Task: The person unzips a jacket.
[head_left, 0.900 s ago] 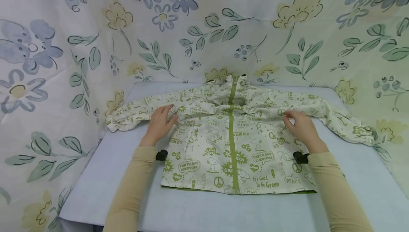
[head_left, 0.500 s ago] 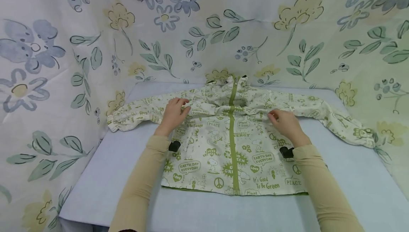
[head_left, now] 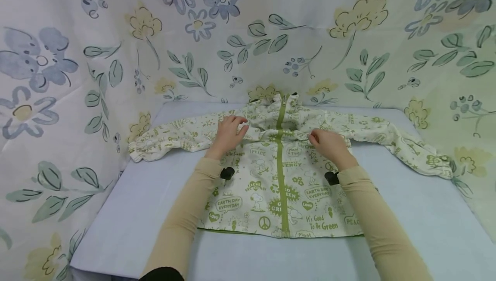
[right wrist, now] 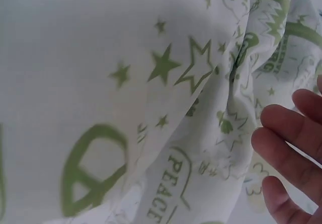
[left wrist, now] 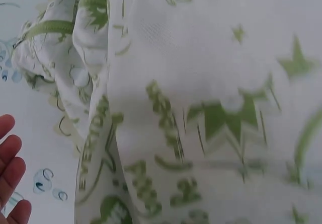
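Observation:
A white jacket (head_left: 257, 186) with green print lies front up, its sleeves spread to both sides and its green zip band (head_left: 281, 169) running down the middle. Crosswise folds bunch at the chest. Over the left part of the chest is my left hand (head_left: 228, 135), fingers loosely extended; the left wrist view shows its fingers (left wrist: 11, 156) apart from the cloth. My right hand (head_left: 329, 145) is at the chest fold right of the zip band. In the right wrist view, its fingers (right wrist: 287, 133) are relaxed beside the fold, thumb apart, pinching nothing; contact is unclear.
The jacket rests on a white-covered table (head_left: 128, 216). A floral curtain (head_left: 217, 40) hangs behind and at the sides. The left sleeve cuff (head_left: 137, 149) and right sleeve cuff (head_left: 441, 167) lie near the table's side edges. A black wrist device (head_left: 227, 173) sits at the left wrist.
Both hands have moved inward over the chest toward the zip band, the left one rightward and the right one leftward. The jacket looks almost unchanged.

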Available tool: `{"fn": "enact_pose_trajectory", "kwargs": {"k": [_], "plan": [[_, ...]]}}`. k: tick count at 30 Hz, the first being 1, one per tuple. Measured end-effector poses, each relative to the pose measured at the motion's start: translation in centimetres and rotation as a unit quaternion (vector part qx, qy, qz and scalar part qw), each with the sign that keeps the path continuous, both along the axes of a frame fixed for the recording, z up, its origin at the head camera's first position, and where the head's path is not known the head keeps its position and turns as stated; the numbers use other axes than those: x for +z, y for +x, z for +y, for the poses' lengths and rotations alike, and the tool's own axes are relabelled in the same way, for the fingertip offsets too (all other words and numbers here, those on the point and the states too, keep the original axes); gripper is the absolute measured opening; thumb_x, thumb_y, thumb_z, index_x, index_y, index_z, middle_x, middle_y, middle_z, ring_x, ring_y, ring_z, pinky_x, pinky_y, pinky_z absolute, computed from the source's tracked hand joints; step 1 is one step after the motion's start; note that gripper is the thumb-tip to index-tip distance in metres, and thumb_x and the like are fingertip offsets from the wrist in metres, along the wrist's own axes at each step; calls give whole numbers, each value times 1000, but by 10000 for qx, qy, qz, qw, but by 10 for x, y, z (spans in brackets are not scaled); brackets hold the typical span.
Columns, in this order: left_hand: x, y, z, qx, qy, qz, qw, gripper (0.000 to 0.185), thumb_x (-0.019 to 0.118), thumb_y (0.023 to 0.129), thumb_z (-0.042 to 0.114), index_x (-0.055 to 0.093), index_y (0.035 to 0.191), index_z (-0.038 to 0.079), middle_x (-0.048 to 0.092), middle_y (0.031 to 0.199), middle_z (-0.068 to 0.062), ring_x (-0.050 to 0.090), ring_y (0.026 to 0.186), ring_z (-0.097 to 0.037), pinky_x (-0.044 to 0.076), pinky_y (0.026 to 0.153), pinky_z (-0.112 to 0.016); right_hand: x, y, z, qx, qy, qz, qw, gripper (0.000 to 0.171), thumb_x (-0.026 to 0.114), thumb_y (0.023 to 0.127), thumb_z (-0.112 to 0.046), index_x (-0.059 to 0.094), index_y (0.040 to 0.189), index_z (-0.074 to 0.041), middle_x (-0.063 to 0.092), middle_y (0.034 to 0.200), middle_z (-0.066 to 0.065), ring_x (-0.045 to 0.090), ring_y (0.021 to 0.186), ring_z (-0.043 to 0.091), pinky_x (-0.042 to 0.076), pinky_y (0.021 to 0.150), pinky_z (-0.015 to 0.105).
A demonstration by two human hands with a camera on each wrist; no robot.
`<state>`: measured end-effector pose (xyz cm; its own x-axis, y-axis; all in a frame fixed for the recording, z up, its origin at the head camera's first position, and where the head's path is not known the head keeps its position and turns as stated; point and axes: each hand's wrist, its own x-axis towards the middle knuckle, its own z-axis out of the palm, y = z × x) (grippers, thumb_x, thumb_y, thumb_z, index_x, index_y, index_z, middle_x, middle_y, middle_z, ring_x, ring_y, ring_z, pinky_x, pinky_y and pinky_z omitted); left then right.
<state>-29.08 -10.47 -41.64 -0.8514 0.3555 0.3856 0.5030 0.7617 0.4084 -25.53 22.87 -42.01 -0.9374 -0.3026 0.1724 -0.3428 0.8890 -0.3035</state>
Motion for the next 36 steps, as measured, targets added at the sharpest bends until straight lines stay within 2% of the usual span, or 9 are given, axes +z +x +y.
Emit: {"fn": "enact_pose_trajectory", "kwargs": {"k": [4, 10, 17, 21, 24, 31, 36], "plan": [[-2, -5, 16, 68, 95, -100, 9999, 28, 48, 98, 28, 58, 119, 11, 53, 114, -5, 44, 106, -24, 32, 86, -46, 2, -6, -10, 210, 140, 179, 9995, 22, 48, 98, -22, 55, 82, -9, 46, 56, 0, 41, 45, 15, 35, 46, 31], [-2, -12, 40, 38, 75, -136, 9999, 28, 46, 99, 28, 57, 119, 13, 53, 115, -4, 44, 107, -23, 33, 87, -43, 3, -13, -22, 250, 322, 305, 9987, 25, 48, 98, -22, 50, 75, -11, 42, 53, 0, 37, 43, 14, 32, 44, 30], [13, -25, 64, -31, 229, 147, 9996, 26, 45, 100, 27, 61, 114, 12, 56, 111, -3, 47, 107, -21, 35, 90, -40, 6, -16, -34, 221, 307, 154, 9992, 27, 47, 99, -24, 49, 75, -11, 42, 55, 2, 37, 44, 15, 31, 43, 29], [26, -35, 80, -212, -239, 470, 9984, 26, 45, 99, 25, 59, 116, 11, 55, 113, -5, 48, 109, -22, 36, 94, -37, 7, -15, -38, 107, 325, 70, 9994, 28, 47, 98, -24, 48, 73, -11, 42, 55, 2, 38, 45, 16, 32, 44, 30], [34, -39, 91, -335, -639, 588, 9957, 31, 45, 99, 24, 54, 124, 9, 52, 121, -8, 46, 113, -23, 37, 96, -36, 5, -15, -39, 26, 391, -15, 9992, 31, 46, 99, -25, 47, 71, -12, 42, 56, 2, 38, 45, 16, 33, 45, 30], [42, -50, 107, -253, -1106, 701, 9911, 44, 48, 98, 24, 41, 137, 5, 42, 135, -11, 38, 125, -24, 34, 101, -38, 3, -14, -40, 104, 333, 15, 9994, 32, 47, 99, -25, 44, 70, -12, 40, 55, 3, 36, 44, 16, 32, 45, 30], [44, -55, 115, -172, -1501, 383, 9878, 52, 42, 100, 28, 27, 144, 4, 31, 145, -12, 27, 132, -24, 24, 107, -36, 3, -13, -38, 215, 288, 201, 9992, 30, 50, 98, -24, 44, 71, -12, 41, 54, 1, 36, 44, 15, 30, 44, 30]]}}
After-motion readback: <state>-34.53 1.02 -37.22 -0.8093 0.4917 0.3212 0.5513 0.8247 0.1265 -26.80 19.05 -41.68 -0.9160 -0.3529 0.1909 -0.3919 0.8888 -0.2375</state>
